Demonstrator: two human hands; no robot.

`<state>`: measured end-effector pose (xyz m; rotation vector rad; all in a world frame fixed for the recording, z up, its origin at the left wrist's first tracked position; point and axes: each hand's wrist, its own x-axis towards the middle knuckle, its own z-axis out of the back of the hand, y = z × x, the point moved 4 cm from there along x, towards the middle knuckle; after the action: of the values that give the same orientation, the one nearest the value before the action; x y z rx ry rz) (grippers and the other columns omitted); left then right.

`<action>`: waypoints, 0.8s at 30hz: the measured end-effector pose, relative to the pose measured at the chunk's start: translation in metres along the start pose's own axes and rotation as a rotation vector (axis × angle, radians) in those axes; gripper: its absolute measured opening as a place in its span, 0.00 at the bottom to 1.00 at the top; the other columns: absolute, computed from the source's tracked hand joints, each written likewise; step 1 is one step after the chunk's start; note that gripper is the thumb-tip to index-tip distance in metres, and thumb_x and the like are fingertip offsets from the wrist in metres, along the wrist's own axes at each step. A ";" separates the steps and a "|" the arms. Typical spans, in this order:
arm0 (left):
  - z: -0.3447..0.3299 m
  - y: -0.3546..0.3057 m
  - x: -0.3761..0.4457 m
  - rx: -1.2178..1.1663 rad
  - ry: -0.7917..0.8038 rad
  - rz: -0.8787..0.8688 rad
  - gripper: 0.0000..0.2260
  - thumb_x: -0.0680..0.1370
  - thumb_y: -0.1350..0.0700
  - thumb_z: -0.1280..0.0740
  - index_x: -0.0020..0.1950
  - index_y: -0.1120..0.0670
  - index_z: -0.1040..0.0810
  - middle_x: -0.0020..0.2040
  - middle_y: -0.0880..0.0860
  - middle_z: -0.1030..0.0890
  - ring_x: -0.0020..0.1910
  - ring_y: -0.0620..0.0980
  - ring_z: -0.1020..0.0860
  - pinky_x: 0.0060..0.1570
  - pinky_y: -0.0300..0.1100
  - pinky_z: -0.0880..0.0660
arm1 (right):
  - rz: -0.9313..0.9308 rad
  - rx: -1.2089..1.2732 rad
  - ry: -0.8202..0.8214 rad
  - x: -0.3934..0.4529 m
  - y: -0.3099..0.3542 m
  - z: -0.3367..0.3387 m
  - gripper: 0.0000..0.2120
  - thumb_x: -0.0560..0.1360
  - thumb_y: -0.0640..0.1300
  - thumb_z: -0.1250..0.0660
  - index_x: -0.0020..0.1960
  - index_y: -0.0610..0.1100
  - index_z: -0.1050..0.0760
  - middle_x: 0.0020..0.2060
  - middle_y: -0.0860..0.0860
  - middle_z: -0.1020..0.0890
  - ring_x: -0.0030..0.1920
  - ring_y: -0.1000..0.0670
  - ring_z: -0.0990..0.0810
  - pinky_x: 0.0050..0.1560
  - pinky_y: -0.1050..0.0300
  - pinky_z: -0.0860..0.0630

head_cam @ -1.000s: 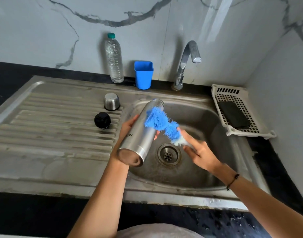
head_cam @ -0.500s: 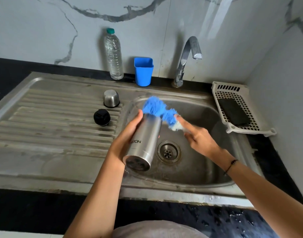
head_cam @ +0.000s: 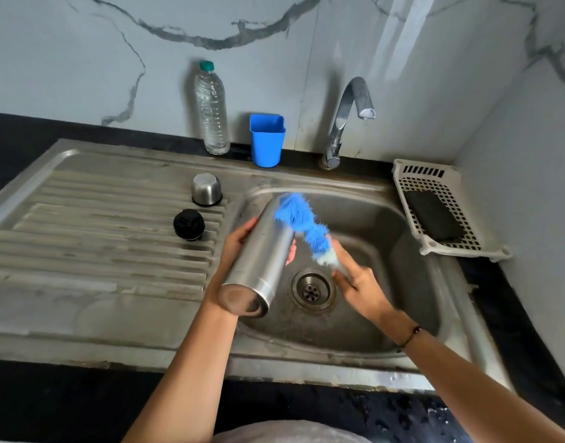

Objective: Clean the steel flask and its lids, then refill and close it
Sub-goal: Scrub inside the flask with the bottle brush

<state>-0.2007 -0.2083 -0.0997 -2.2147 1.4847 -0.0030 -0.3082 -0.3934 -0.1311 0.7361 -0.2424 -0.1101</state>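
Sink (head_cam: 412, 318): steel basin directly under both hands, drain below and between them; ribbed drainboard (head_cam: 92, 231) runs out beyond the left hand. Basket (head_cam: 441, 199): white, slotted, past the right hand on the counter, holding a dark pad. Flask (head_cam: 259, 260): steel, tilted, base toward the camera, mouth pointing away over the basin. Left hand (head_cam: 239, 247) wraps around the flask body from the left side, thumb on top, fingertips showing on the far side. Brush (head_cam: 302, 223): blue bristles lie against the flask's mouth end; whether they enter the mouth cannot be told. Right hand (head_cam: 358, 279) grips the brush's handle end, blurred. Hands near each other, not touching. Beyond the left hand on the drainboard: steel cap (head_cam: 206, 189) upright, black lid (head_cam: 189, 224) just nearer, both apart from the flask.
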 end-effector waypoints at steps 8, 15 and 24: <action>0.010 -0.003 0.005 -0.054 0.077 -0.057 0.39 0.74 0.36 0.36 0.76 0.59 0.41 0.62 0.61 0.29 0.52 0.55 0.23 0.53 0.49 0.22 | 0.062 0.140 -0.042 0.001 0.013 0.003 0.28 0.77 0.51 0.39 0.71 0.71 0.46 0.44 0.31 0.20 0.33 0.42 0.24 0.43 0.63 0.28; -0.008 -0.004 0.008 -0.038 0.102 -0.062 0.29 0.76 0.44 0.33 0.69 0.63 0.31 0.60 0.63 0.25 0.52 0.59 0.21 0.55 0.49 0.24 | 0.010 0.137 -0.108 -0.002 0.023 -0.011 0.33 0.77 0.45 0.41 0.69 0.76 0.51 0.47 0.35 0.19 0.43 0.36 0.19 0.45 0.61 0.26; 0.019 -0.005 0.013 -0.048 0.003 -0.095 0.31 0.75 0.33 0.40 0.65 0.58 0.28 0.56 0.57 0.23 0.50 0.53 0.22 0.50 0.44 0.24 | 0.151 0.123 -0.084 0.000 0.044 -0.001 0.34 0.77 0.41 0.40 0.71 0.72 0.47 0.47 0.47 0.17 0.36 0.41 0.21 0.45 0.58 0.24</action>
<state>-0.1865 -0.2106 -0.1184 -2.3228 1.3935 -0.0019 -0.3072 -0.3600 -0.1020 0.8334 -0.3864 0.0176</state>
